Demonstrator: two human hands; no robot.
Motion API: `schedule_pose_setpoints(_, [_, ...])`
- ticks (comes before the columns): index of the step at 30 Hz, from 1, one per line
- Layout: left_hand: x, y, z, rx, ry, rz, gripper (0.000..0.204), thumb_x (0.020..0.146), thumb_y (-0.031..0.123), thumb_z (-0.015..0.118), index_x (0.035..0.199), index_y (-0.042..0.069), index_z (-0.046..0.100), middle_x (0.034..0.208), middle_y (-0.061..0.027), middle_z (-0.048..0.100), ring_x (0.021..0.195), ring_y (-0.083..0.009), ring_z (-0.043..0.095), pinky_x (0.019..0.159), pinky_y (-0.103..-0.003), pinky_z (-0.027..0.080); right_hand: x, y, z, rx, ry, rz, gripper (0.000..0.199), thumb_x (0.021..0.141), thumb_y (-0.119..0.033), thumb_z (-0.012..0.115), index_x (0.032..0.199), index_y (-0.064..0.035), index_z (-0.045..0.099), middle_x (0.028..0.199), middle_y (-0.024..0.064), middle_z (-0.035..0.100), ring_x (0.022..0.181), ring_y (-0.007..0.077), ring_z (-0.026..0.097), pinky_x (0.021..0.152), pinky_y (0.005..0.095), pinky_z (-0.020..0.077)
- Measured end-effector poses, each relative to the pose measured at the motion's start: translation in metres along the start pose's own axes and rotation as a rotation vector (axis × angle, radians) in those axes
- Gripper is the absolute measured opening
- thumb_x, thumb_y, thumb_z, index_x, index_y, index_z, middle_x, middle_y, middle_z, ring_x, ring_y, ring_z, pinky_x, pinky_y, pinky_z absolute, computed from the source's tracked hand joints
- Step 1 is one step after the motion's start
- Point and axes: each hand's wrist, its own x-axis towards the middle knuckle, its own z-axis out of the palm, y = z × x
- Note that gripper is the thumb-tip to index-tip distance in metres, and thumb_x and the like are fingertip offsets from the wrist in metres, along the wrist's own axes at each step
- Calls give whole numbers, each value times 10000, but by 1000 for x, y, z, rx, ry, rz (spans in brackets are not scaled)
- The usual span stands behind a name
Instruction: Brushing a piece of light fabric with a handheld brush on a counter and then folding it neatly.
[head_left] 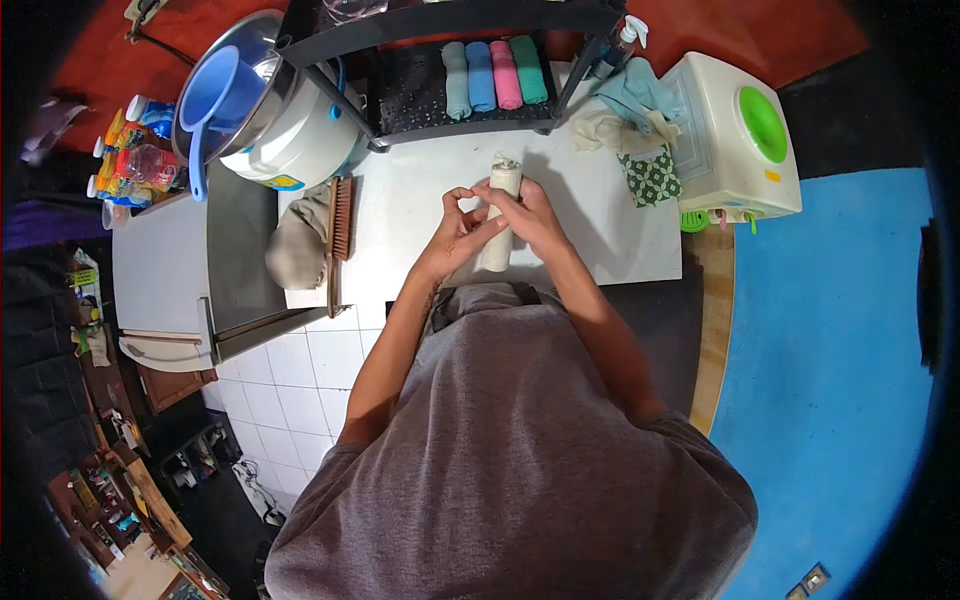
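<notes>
A cream cloth rolled into a tight cylinder point(501, 178) lies lengthwise on the white table point(600, 230). My right hand point(531, 212) wraps over the roll's middle from the right. My left hand point(457, 222) presses against the roll from the left, thumb and fingers pinched on its edge. Both forearms reach up from my grey shirt at the lower edge.
A black rack point(470, 90) at the back holds several rolled towels in grey-green, blue, pink and green point(495, 72). Loose cloths point(632, 110) and a white box with a green disc point(740, 130) stand right. A brush point(340, 225), a folded cloth and a metal pot with a blue scoop point(215, 95) sit left.
</notes>
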Motion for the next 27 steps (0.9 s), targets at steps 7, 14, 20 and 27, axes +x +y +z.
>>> schedule_pose_setpoints(7, [2, 8, -16, 309, -34, -6, 289, 943, 168, 689, 1094, -24, 534, 890, -39, 661, 825, -90, 594, 755, -245, 496, 10, -13, 0, -395, -7, -38, 431, 862, -392, 699, 1019, 8, 677, 870, 141, 710, 805, 246, 684, 758, 365, 528])
schedule_pose_setpoints(14, [32, 26, -29, 91, 181, 1, 406, 1011, 366, 573, 1036, -32, 651, 859, -38, 644, 749, -90, 561, 703, -261, 486, 20, 7, 3, -297, 352, -246, 628, 946, -437, 616, 1336, 44, 510, 1295, 293, 569, 1180, 382, 585, 980, 396, 465])
schedule_pose_setpoints(20, [105, 70, -73, 350, 296, 159, 435, 949, 393, 672, 923, -41, 692, 783, -33, 639, 699, -88, 564, 622, -253, 465, 12, 92, -43, -1173, 644, -454, 499, 937, -314, 599, 1332, -18, 522, 1403, 225, 492, 1331, 388, 420, 1045, 479, 344])
schedule_pose_setpoints(27, [215, 81, -153, 1052, 562, 56, 465, 770, 478, 827, 1089, 144, 769, 866, -100, 728, 820, -175, 634, 756, -337, 495, 8, 84, -40, -1296, 562, -412, 565, 875, -319, 642, 1352, -51, 502, 1448, 194, 448, 1375, 337, 376, 1049, 463, 311])
